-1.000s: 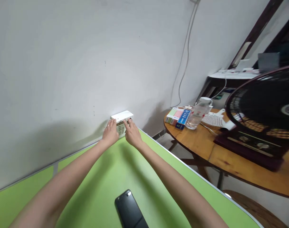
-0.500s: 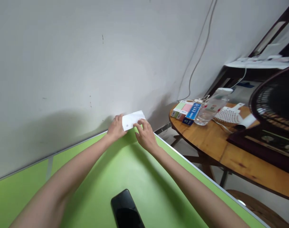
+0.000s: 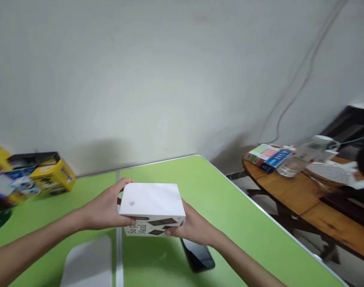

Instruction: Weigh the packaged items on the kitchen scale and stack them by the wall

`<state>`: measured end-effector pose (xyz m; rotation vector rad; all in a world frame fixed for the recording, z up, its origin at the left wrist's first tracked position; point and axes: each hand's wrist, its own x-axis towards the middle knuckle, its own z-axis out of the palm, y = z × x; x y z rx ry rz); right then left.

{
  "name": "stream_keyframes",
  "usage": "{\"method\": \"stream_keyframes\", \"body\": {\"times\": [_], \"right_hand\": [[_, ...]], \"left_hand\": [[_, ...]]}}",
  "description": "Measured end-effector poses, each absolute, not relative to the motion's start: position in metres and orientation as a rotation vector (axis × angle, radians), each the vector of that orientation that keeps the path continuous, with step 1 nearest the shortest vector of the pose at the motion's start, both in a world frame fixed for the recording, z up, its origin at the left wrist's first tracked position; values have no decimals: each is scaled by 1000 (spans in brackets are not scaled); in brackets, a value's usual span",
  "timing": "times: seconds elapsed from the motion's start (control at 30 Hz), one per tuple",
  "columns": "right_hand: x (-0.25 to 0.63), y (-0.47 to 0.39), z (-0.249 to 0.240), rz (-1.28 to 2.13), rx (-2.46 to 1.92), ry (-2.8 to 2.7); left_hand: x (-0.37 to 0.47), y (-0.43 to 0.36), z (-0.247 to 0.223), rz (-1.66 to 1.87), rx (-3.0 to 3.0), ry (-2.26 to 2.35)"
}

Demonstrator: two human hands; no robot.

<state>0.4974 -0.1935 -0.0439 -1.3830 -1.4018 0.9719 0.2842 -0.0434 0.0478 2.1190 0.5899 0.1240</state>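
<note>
A white cardboard box with brown diamond shapes and printed lettering on its near side is held between my two hands above the green table. My left hand grips its left end, thumb across the near face. On the right end, my right hand is closed round the box, its thumb on the lower near face; its other fingers are hidden behind. A black phone lies on the table below the box, partly covered by my right hand and forearm.
Several colourful packages, one a yellow box, stand at the table's left by the wall. A white flat item lies near the front. Right of the table, a wooden table bears small cartons and a clear bottle.
The box has come from the far corner by the wall towards me, both hands now round its ends. My view has turned left, bringing the packages into sight.
</note>
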Motion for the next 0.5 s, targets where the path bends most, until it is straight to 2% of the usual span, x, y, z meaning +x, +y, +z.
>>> {"method": "stream_keyframes", "body": {"times": [0.17,0.33,0.5], "right_hand": [[396,-184,-35,1117,-1300,-1442],[328,-169,-57,1186,-1225,-1464],[314,-162,-69,1300,-1239,-1483]], "left_hand": [[171,-60,56,167,2125,784],[100,-58,21,219,1993,796],[74,-51,-18,381,1876,758]]}}
